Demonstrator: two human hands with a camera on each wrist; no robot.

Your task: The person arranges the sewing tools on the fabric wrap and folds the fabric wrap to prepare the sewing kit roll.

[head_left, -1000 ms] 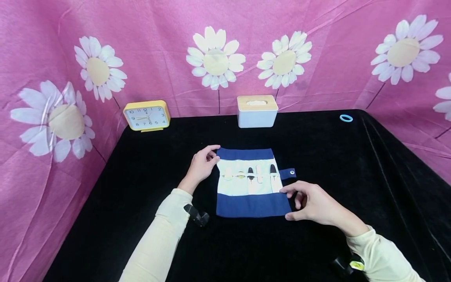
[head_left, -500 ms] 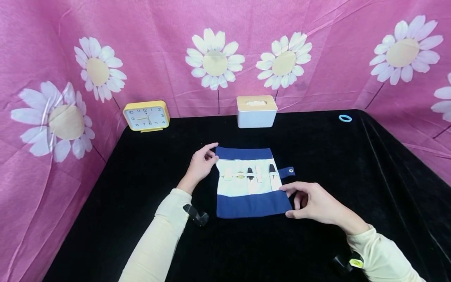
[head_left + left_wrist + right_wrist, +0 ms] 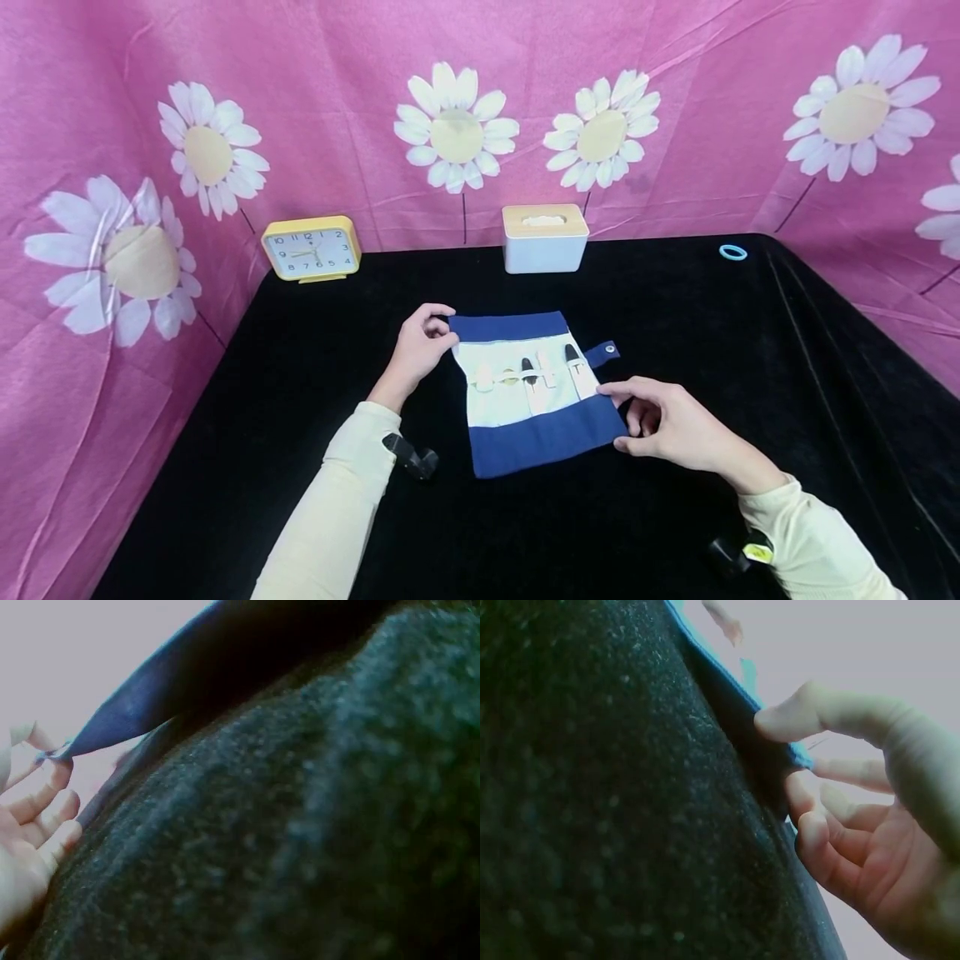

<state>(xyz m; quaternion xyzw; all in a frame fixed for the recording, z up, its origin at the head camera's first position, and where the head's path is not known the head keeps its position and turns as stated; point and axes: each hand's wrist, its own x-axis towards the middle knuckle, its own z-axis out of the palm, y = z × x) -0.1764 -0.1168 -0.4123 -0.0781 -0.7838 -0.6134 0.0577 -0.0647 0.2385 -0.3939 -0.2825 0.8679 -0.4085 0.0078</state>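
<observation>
A navy blue and white fabric roll-up pouch (image 3: 543, 437) lies unrolled in the head view, with several slim tools tucked under a white band across its middle. Two of these have black tips, such as the dark-tipped tool (image 3: 572, 353) on the right. My left hand (image 3: 422, 346) pinches the pouch's far left corner; the left wrist view shows the blue cloth (image 3: 127, 712) drawn up between the fingers. On the right edge, my right hand (image 3: 667, 421) holds the fabric, index finger farther up and thumb near the lower corner. A snap strap (image 3: 602, 354) sticks out at right.
Black cloth (image 3: 555, 533) covers the table. Along the back stand a yellow alarm clock (image 3: 311, 248) and a tissue box (image 3: 545, 239) with a wood-coloured lid. A light blue ring (image 3: 732, 252) lies at the far right. Pink flowered curtain (image 3: 337, 108) hangs behind.
The pouch has turned a little anticlockwise: its far left corner moved left with my left hand, its right lower corner rose slightly. My right hand stays on the right edge.
</observation>
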